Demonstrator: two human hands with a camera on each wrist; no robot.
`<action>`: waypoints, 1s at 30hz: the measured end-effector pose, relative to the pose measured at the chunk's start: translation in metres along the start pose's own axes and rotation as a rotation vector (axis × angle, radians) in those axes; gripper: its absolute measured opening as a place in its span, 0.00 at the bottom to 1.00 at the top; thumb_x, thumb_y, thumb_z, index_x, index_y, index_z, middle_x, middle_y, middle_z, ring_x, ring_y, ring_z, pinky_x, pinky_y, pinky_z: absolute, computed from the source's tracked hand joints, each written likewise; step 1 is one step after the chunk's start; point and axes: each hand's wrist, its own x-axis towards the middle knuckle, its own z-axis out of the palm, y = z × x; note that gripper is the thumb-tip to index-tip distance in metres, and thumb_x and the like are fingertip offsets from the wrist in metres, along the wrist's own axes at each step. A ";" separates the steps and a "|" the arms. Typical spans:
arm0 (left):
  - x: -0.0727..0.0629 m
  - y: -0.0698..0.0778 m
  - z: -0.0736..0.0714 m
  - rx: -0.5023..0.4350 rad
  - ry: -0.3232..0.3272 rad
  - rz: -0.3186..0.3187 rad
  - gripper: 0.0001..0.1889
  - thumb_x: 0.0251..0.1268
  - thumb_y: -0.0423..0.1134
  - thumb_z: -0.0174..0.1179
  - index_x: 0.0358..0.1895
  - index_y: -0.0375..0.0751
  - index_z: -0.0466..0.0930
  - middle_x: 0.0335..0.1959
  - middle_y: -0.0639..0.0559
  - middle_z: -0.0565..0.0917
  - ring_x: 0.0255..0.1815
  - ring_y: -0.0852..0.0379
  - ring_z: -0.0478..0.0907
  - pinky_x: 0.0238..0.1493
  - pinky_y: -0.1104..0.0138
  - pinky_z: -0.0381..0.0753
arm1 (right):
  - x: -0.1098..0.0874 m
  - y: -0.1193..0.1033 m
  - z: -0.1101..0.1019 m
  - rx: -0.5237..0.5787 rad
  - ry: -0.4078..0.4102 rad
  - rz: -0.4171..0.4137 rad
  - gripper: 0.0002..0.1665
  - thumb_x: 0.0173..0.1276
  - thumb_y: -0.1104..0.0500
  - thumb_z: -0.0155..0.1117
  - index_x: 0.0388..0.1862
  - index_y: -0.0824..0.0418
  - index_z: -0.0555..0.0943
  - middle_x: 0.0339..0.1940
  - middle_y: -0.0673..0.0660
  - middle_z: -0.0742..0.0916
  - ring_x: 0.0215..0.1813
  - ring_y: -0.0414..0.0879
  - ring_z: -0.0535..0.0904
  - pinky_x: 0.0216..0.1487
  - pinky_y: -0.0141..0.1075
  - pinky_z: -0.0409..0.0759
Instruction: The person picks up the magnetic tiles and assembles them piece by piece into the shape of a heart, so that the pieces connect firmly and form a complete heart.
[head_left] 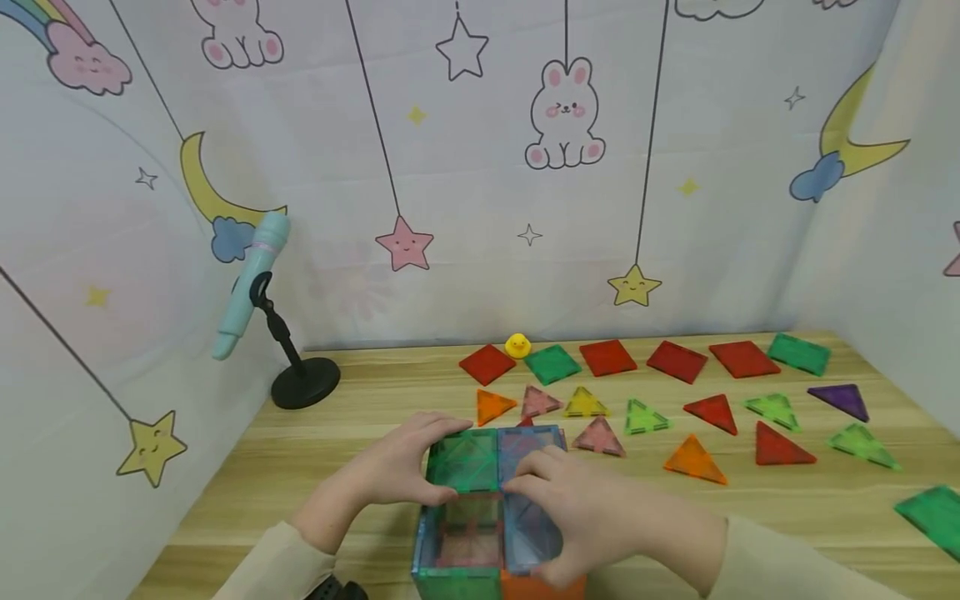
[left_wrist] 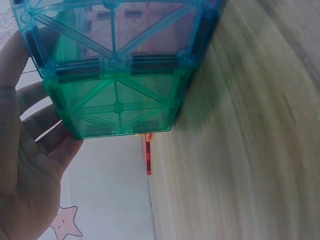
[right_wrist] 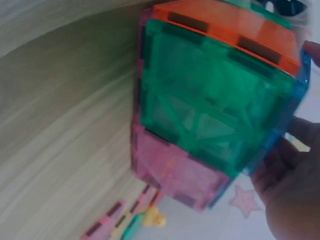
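Observation:
A box built of see-through magnetic tiles [head_left: 457, 585] stands at the table's front, with green, blue, orange and pink sides. My left hand [head_left: 397, 458] holds the green magnetic tile [head_left: 463, 462] at the back left of its top, thumb at the front edge and fingers toward the back. Over the right half, my right hand [head_left: 585, 508] grips the blue magnetic tile [head_left: 528, 525], its thumb by the front edge. The front-left part of the top has no tile, and pink tiles [head_left: 471, 546] show inside. The right wrist view shows a green side [right_wrist: 215, 100] and an orange side [right_wrist: 235, 30].
Behind and right of the box lie loose tiles: red squares [head_left: 607, 357], a green square [head_left: 552, 364] and several triangles [head_left: 695, 460]. A yellow toy duck [head_left: 517, 346] sits at the back. At left stands a toy microphone [head_left: 251, 283] on a black stand [head_left: 305, 382].

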 end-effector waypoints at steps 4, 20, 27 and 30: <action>0.000 0.001 0.000 -0.003 0.000 0.002 0.39 0.50 0.52 0.68 0.68 0.47 0.66 0.62 0.53 0.69 0.61 0.53 0.65 0.56 0.50 0.69 | 0.001 0.002 0.006 0.011 0.001 -0.005 0.33 0.58 0.42 0.65 0.57 0.59 0.74 0.50 0.49 0.74 0.47 0.40 0.66 0.46 0.31 0.70; -0.001 0.001 0.001 -0.014 0.004 0.001 0.40 0.49 0.51 0.69 0.68 0.46 0.66 0.62 0.52 0.69 0.61 0.52 0.65 0.57 0.49 0.68 | -0.049 0.042 -0.005 0.001 0.157 0.246 0.38 0.58 0.36 0.64 0.60 0.58 0.74 0.56 0.51 0.75 0.57 0.48 0.70 0.52 0.48 0.74; -0.001 0.000 0.001 -0.016 0.001 -0.002 0.40 0.49 0.52 0.68 0.68 0.47 0.66 0.63 0.52 0.69 0.62 0.51 0.64 0.58 0.48 0.67 | -0.151 0.114 -0.027 -0.082 0.194 0.642 0.39 0.55 0.42 0.69 0.57 0.67 0.74 0.55 0.70 0.75 0.54 0.67 0.70 0.47 0.61 0.71; 0.000 0.000 0.001 -0.016 -0.003 0.004 0.40 0.49 0.53 0.68 0.68 0.47 0.66 0.63 0.52 0.69 0.62 0.51 0.64 0.58 0.48 0.67 | -0.210 0.148 -0.032 -0.144 0.131 0.810 0.44 0.55 0.40 0.69 0.55 0.74 0.73 0.51 0.79 0.72 0.50 0.75 0.69 0.42 0.62 0.72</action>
